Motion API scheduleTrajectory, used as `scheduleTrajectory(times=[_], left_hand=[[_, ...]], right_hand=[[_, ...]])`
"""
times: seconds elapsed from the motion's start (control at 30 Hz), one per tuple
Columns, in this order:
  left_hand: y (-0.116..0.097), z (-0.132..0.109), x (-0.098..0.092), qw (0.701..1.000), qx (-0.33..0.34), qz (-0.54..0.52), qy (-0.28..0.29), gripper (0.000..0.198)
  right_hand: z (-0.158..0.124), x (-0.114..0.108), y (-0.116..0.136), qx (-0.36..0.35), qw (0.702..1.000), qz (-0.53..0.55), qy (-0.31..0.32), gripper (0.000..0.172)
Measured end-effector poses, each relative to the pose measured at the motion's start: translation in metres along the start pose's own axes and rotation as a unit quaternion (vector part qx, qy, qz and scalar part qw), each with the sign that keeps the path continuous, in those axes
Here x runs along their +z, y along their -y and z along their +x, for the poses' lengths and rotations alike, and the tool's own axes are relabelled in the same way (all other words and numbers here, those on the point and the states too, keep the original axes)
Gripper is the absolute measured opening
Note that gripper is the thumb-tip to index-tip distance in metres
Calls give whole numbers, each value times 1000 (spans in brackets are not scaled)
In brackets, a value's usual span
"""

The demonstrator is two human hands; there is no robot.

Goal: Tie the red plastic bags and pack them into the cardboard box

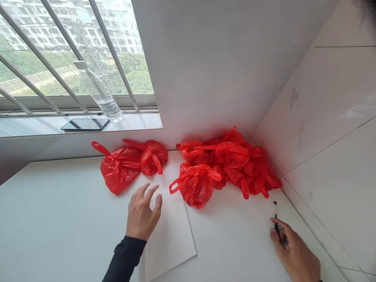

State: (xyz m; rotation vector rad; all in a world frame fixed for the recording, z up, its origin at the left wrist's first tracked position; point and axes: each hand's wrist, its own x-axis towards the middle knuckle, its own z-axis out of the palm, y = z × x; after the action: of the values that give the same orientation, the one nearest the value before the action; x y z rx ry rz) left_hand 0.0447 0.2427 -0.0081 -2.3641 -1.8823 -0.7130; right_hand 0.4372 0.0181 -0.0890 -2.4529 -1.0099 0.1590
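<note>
My left hand (143,213) hovers open over a white sheet of paper (170,231) on the white table (58,211), fingers spread toward two tied red plastic bags (122,166) at the back. My right hand (293,252) rests near the right wall, fingers curled round a thin black pen (276,225); a small black cap (275,203) lies just beyond its tip. A heap of several tied red bags (226,164) fills the back right corner, the closest bag (195,184) lying a short way right of my left hand.
A clear plastic water bottle (98,92) and a dark phone (85,124) sit on the window sill behind the table. Barred window at the back left; tiled wall (329,117) bounds the table on the right.
</note>
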Motion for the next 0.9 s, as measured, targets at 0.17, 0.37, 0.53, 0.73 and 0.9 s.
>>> scheduleTrajectory(times=[0.17,0.37,0.53,0.73,0.9], left_hand=[[-20,-79,7,994,73,-6,79,48],[-18,-105,2,988,96,8,122,50],[-20,-112,-10,986,93,-5,141,44],[-32,-104,-25,989,64,-49,126,32],[-65,-70,-26,988,60,-103,98,37]], right_hand=[[1,-3,-1,0,1000,1,21,47],[3,-5,-2,-16,1000,11,24,47],[7,-5,-6,-16,999,11,29,46],[4,-7,-1,-12,999,16,29,43],[0,-9,4,-23,999,21,14,42]])
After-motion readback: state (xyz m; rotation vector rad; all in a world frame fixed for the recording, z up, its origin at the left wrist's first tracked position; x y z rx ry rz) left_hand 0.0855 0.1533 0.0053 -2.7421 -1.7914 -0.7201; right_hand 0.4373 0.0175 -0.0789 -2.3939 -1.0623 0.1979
